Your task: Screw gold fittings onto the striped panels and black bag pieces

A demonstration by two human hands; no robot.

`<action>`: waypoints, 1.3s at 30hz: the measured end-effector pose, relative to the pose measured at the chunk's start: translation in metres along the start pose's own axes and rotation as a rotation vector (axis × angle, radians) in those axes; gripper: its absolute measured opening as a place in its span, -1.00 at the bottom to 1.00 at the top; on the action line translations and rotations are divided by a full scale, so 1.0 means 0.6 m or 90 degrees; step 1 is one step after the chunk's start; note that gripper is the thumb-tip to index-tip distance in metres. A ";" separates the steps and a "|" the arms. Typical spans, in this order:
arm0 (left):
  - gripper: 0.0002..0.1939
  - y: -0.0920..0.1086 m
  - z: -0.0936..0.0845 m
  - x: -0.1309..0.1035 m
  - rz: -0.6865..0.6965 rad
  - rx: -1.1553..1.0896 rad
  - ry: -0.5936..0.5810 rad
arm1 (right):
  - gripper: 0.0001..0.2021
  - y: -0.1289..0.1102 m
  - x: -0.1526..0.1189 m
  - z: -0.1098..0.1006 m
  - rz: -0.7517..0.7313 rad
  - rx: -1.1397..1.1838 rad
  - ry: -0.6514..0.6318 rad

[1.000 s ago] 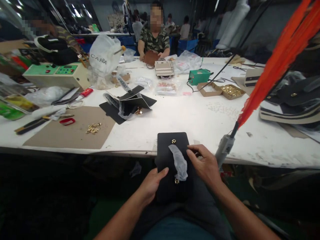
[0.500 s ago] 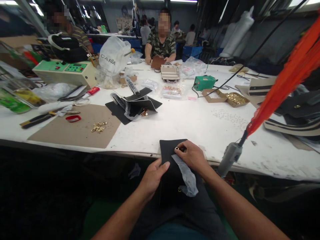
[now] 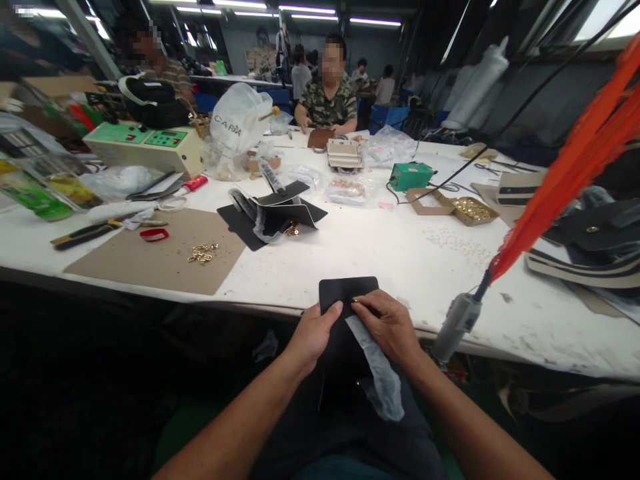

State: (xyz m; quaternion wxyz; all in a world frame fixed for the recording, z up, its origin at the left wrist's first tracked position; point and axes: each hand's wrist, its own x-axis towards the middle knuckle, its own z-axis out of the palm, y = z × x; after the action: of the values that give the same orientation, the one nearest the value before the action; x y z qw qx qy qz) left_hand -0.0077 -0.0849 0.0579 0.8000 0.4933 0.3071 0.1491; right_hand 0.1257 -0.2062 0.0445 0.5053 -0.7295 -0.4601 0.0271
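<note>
Black panel: lower centre of the frame, its top end over the table's [image 3: 280, 287] front edge in the picture. The black panel [image 3: 349, 287] is flat and matte, with rounded upper corners; its lower part sinks into shadow.
Gold fitting: small and shiny, near the panel's top – the gold fitting [image 3: 355, 300] is mostly covered by fingers.
Plastic wrap: whitish, crumpled, see-through; the plastic wrap [image 3: 381, 373] slants from mid-panel towards the lower right.
Left hand: the left hand [image 3: 310, 337] is closed on the panel's left edge, thumb on the face – fingers hidden behind.
Right hand: the right hand [image 3: 393, 325] pinches the fitting between thumb and forefinger, other fingers curled.
</note>
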 end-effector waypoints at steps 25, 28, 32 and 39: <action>-0.58 0.075 -0.005 -0.020 -0.040 0.196 -0.224 | -0.79 -0.071 0.028 -0.122 -0.035 0.087 -0.342; -0.57 0.078 -0.002 -0.018 -0.039 0.177 -0.226 | -0.81 -0.071 0.034 -0.123 -0.003 0.121 -0.320; -0.52 0.076 0.006 -0.020 -0.032 0.091 -0.182 | -0.65 -0.055 0.017 -0.103 0.098 0.089 0.002; -0.43 0.078 0.031 -0.047 -0.053 0.037 -0.175 | -0.51 -0.074 -0.098 -0.107 0.325 0.297 0.015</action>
State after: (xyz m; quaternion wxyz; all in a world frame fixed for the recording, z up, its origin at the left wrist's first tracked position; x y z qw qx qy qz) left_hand -0.0146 -0.0910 0.1149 0.8254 0.5191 0.2188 0.0376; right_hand 0.0956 -0.2901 0.0844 0.6407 -0.6863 -0.2382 0.2486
